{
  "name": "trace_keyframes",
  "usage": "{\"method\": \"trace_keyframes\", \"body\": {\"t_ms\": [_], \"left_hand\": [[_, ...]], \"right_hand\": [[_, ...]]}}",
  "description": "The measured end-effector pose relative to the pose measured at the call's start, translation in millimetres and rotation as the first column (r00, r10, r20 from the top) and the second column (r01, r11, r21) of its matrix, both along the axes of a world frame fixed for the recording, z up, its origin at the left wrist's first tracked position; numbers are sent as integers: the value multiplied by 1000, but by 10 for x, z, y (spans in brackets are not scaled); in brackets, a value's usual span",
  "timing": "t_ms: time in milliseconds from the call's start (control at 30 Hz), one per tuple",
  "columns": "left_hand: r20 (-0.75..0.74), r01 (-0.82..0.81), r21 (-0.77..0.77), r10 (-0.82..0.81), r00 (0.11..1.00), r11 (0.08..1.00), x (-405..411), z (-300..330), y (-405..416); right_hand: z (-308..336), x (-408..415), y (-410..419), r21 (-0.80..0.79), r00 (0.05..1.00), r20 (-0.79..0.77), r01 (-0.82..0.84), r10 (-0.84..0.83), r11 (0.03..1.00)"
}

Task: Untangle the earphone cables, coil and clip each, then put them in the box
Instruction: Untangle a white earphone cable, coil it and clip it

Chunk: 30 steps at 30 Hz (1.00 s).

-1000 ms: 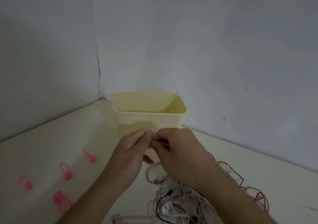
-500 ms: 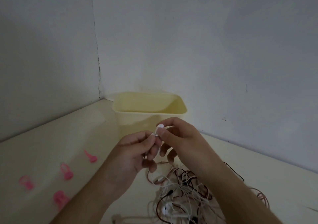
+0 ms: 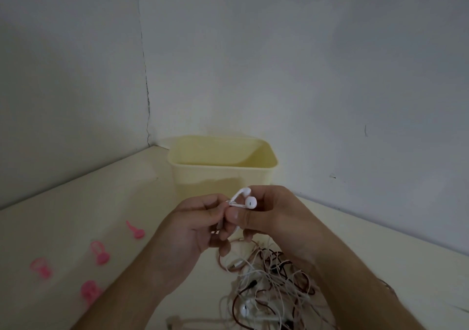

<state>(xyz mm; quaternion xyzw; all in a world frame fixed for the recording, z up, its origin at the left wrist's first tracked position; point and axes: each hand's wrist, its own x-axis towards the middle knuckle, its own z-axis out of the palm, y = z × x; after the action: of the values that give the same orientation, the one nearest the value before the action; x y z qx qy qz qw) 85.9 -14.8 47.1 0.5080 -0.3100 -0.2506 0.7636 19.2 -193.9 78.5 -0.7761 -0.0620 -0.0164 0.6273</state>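
Two white earbuds sit pinched together between my hands, raised above the desk and just in front of the box. My left hand curls its fingers round the thin white cable below the buds. My right hand pinches the same pair from the other side, thumb across the front, the lower bud resting against its fingertips. Both hands touch at the fingers.

Cable runs down from my grip into the tangle of earphone cables, which lies on the desk beneath my right wrist. White, dark red-brown and pinkish strands are knotted through each other there; one more white bud shows low in the heap, and a pale plug end pokes out at its near left edge.

Box is pale yellow, open-topped, upright, set back in the corner where the two grey walls meet. I cannot see its floor from here.

Four pink clips lie in a loose row on the left of the desk, well apart from the tangle.
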Motion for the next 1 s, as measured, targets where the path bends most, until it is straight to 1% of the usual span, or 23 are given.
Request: {"method": "trace_keyframes", "body": {"t_ms": [200,400,667,800,900,1000], "left_hand": [[53,-49,11,48,997,999,2,-26,-13],[118,-96,74,87,989,993,4,-33,-25],[110,-116,101,105,988,988,48,-52,-3],[99,-147,111,136,986,983,56,-59,-20],[118,-166,158,149,982,973,50,-65,-36],[141,-196,210,169,975,958,71,-84,-34]], "right_hand": [[-3,-11,-3,-26,999,17,52,-51,998],[-31,7,-11,-64,997,20,80,-79,995],[-89,48,9,-133,995,52,89,-82,987],[-77,41,44,-97,992,56,120,-115,988],[-90,47,71,-48,986,55,159,-157,986],[-122,72,74,-48,979,86,190,-186,981]]}}
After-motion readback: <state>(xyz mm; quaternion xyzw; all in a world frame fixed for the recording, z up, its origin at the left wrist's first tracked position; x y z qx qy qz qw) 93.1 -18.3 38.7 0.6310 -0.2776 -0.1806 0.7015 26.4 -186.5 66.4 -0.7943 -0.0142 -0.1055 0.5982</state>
